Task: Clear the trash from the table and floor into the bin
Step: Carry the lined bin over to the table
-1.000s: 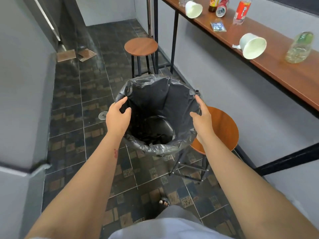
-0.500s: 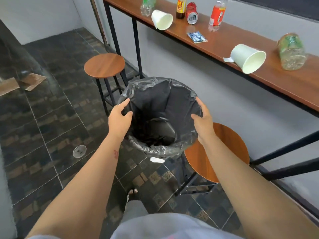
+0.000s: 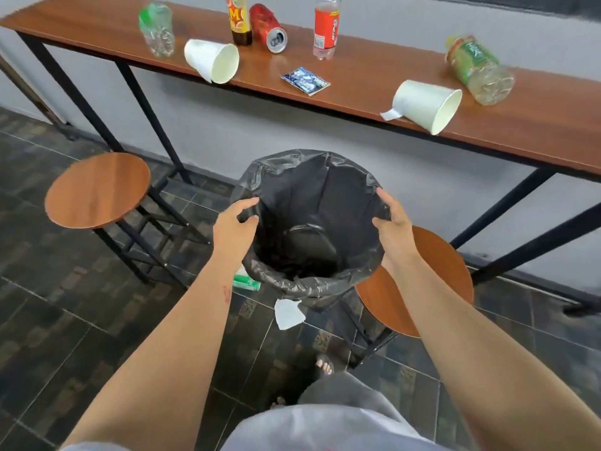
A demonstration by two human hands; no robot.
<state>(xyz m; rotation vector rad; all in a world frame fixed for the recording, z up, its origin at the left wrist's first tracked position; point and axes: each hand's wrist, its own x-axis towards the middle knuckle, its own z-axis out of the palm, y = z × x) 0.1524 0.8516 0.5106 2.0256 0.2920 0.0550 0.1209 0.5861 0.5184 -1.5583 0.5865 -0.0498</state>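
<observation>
Since half a second ago the view has swung toward the bench (image 3: 357,89), so its whole row of litter now faces the person, and the bin (image 3: 312,222) has come along with it, held over the gap between the two stools. Left hand (image 3: 232,227) and right hand (image 3: 395,227) each clasp the bag-lined rim on opposite sides, thumbs inside and fingers curled outside, so both grips are closed on the bin and neither is free.

What the coming move turns on, as I judge it: the bench trash lies ahead of and above the bin mouth, with its long line running left to right across the view. The right hand is nearer the tipped paper cup (image 3: 426,105) and the green-labelled bottle (image 3: 478,70); the left hand is nearer the other cup (image 3: 213,63) and the crumpled clear bottle (image 3: 156,29). Floor litter sits just below the bin: a green packet (image 3: 245,283) and a white scrap (image 3: 287,315).

Readable marks are few: a large "M" on the brown bottle (image 3: 239,21); the red bottle (image 3: 325,27) carries white lettering too blurred to read, as do the red can (image 3: 268,27) and the blue sachet (image 3: 305,81)
</observation>
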